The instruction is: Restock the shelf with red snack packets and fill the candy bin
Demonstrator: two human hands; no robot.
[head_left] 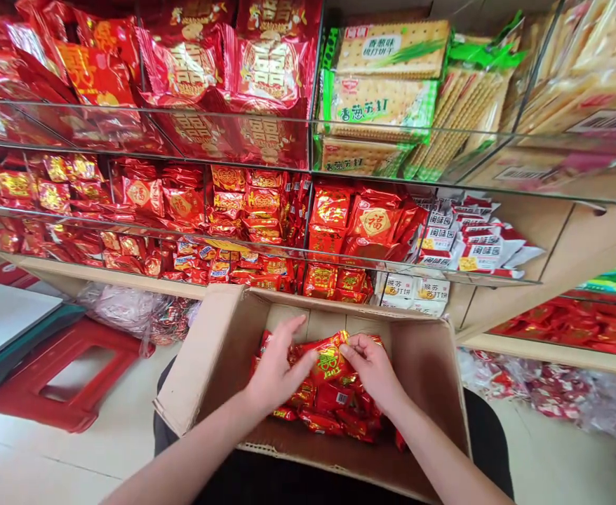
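Between thumb and fingertips, my right hand (372,365) pinches the upper corner of a shiny red and gold snack packet (330,359). My left hand (278,366) is at the packet's left side with its fingers apart; its thumb points at the packet, and whether it touches is hard to see. Both hands are inside an open cardboard box (428,375). Beneath them, several similar red packets (334,397) lie loosely heaped on the box's bottom, partly hidden by my hands and the held packet.
Shelves with clear front panels face me, filled with red packets (189,66), soda crackers (386,52) and white packets (439,235). A red stool (16,393) stands on the floor at left. Bagged goods (116,308) lie under the lowest shelf.
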